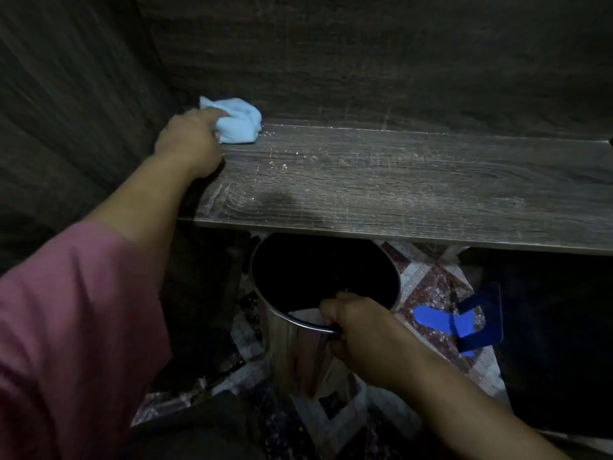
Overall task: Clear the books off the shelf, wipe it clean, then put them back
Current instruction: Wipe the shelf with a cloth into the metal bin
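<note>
shelf [414,194] bare of books, and none show anywhere in view; we judge the clearing done and the wiping under way. the board is dark wood grain, dusty, with white crumbs [278,164] scattered from the back left toward the middle. left hand [189,141] reaches to the back left corner, fingers curled round a bunched light blue cloth [237,122] that rests on the board against the back panel [365,61]. pink sleeve [66,327] covers the upper arm. right hand [358,322] is below the front edge, fingers clenched over the rim of a shiny metal bin [298,353], its mouth just under and in front of the shelf lip; we take it as the catcher for the sweepings, though we cannot tell whether it stands on the floor or is held up. risks as we read them: the bin mouth covers only a short stretch of the front edge, so a sweep that runs wide of it drops crumbs onto the patterned floor [428,280]; a fast stroke flicks the light grit past the rim; the bunched cloth has a small contact patch and may skip the corner seam; a one-handed grip on the rim lets the bin tip. a blue object [464,322] lies on the floor right of the bin, and we cannot tell what it is. light is poor, so missed streaks are hard to spot.
</note>
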`<state>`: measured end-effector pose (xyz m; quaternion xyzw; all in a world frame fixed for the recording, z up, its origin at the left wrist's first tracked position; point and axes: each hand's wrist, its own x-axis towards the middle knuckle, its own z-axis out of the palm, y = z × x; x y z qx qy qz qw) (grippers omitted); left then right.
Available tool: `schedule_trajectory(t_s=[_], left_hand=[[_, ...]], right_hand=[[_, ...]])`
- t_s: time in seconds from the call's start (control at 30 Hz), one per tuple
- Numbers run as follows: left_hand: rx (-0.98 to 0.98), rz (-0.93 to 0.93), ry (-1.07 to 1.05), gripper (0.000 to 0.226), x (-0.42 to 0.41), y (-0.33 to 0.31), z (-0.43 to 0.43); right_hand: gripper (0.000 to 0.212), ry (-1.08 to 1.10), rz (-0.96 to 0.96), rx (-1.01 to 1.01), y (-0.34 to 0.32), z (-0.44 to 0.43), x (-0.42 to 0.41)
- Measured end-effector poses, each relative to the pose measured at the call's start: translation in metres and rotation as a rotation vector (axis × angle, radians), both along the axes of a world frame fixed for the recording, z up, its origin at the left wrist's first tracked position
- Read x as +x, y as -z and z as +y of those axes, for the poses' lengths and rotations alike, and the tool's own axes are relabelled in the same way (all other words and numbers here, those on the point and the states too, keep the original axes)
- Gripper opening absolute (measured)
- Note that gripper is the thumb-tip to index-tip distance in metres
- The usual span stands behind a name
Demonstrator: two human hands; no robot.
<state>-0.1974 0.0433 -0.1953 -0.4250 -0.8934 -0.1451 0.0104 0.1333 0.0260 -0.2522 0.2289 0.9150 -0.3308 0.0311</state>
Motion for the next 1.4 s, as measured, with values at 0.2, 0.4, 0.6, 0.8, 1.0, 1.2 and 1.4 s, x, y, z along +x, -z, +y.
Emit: schedule_trajectory(t_s=[0.2,0.4,0.6,0.8,1.0,1.2,1.4], left_hand=[[0.031,-0.093,0.248,0.040,0.036,-0.007,-0.005],[0.421,0.150,0.209,0.042,0.049,-0.009,-0.001],[0.423,0.375,0.148,0.039,0.033,0.000,0.018],[0.322,0.166,0.289,0.034,0.020,0.015,0.023],[0.130,0.013,0.171,0.034,0.033,0.002,0.025],[0.154,-0.011,0.419,0.034,0.078,0.007,0.019],[0.374,0.209,0.257,0.035,0.075,-0.006,0.026]], right_hand=[[0.023,0.012,-0.025,-0.004,-0.005,0.002,0.001],[0.016,0.000,0.035,-0.010,-0.007,-0.001,0.000],[0.038,0.021,0.111,-0.055,-0.004,0.003,0.005],[0.041,0.010,0.082,-0.034,-0.002,0.009,0.011],[0.040,0.017,0.024,-0.080,-0.008,0.009,0.015],[0.035,0.001,-0.011,-0.019,-0.009,0.009,0.012],[0.033,0.010,0.028,0.012,-0.009,0.006,0.013]])
